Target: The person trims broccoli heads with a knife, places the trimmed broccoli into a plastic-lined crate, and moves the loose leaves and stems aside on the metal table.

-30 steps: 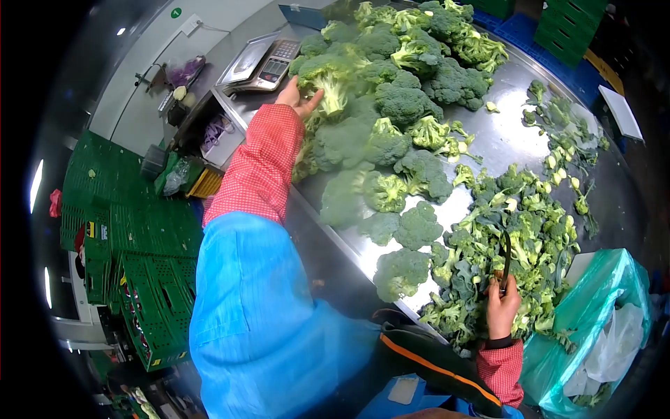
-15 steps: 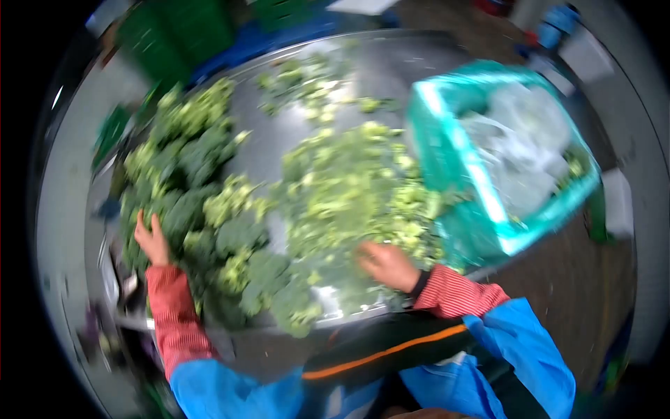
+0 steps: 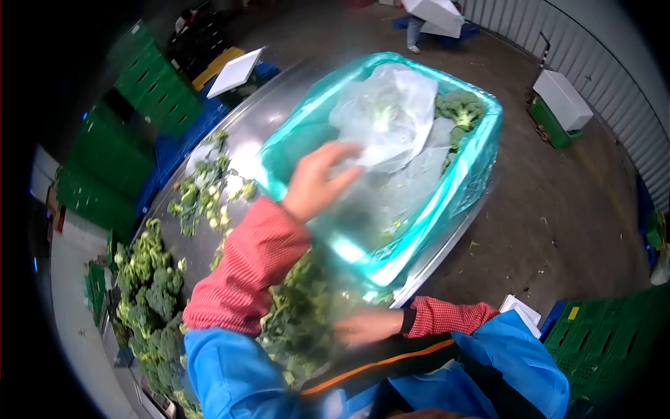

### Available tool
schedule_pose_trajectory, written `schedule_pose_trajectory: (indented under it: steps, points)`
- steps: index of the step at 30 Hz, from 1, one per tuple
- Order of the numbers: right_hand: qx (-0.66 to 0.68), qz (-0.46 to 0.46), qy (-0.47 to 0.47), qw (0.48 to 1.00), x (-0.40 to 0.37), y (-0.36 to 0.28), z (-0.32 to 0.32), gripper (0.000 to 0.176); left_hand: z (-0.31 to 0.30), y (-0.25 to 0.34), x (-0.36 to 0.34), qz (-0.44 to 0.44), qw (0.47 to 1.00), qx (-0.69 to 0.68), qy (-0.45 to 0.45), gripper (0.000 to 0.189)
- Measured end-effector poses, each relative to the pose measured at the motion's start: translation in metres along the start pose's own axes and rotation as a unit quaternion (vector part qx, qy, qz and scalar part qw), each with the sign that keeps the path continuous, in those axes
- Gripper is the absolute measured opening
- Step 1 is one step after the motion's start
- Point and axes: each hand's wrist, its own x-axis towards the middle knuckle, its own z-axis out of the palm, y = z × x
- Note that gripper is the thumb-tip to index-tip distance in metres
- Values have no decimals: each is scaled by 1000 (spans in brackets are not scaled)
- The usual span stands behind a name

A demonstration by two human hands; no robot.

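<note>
My left hand is over the near left part of a box lined with green plastic, its fingers spread with nothing between them. Inside the box lie a white translucent plastic sheet and broccoli heads along the right side. My right hand is low near the table's front edge, beside a heap of broccoli pieces; its fingertips are blurred. More broccoli heads are piled at the table's left end.
Cut stems and leaves lie on the metal table. Green crates stand at the left, others at the lower right. A white box sits on a green crate. A person is at the top with a white box.
The view has turned right. My left hand has moved from the broccoli pile to over the lined box. My right hand remains low by the pieces, nearer the front edge.
</note>
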Motion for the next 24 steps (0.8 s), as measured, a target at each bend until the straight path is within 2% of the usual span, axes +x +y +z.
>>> schedule_pose_trajectory:
  steps: [1,3,5,8,9,11,12,15,16,19,20,22,24]
  points:
    - [-20,19,-14,1000,-10,12,-4,34,27,-4,31,34,999,-7,-10,36]
    - [11,1,3,1000,-36,28,-11,36,75,-4,89,84,996,1,-24,43]
    - [-46,-16,-16,999,-53,52,-18,30,117,-6,141,87,995,5,-48,58]
    - [-20,23,-75,997,-77,74,-32,30,182,-31,208,83,996,18,-29,72]
    - [-13,88,-76,993,-89,63,-39,34,198,-37,226,82,995,43,-25,75]
    - [-20,95,-84,992,-105,74,-47,40,225,-49,253,77,992,92,-23,81]
    - [35,109,-57,992,-111,78,-49,45,232,-48,262,80,991,110,-9,84]
    - [23,137,-50,989,-123,78,-51,47,243,-41,275,-63,980,170,-85,91]
    - [35,122,-15,992,-129,70,-55,43,241,-35,272,-56,979,189,-56,83]
    - [-13,39,73,996,-134,71,-45,20,217,-13,259,-67,975,203,-66,70]
    - [14,24,46,999,-132,71,-47,23,213,-14,254,-67,980,184,-31,60]
    - [-22,-40,2,999,-121,106,-31,25,201,-16,236,-78,987,138,-7,58]
    - [-43,-47,-24,998,-115,103,-26,26,175,-10,210,-100,988,113,30,52]
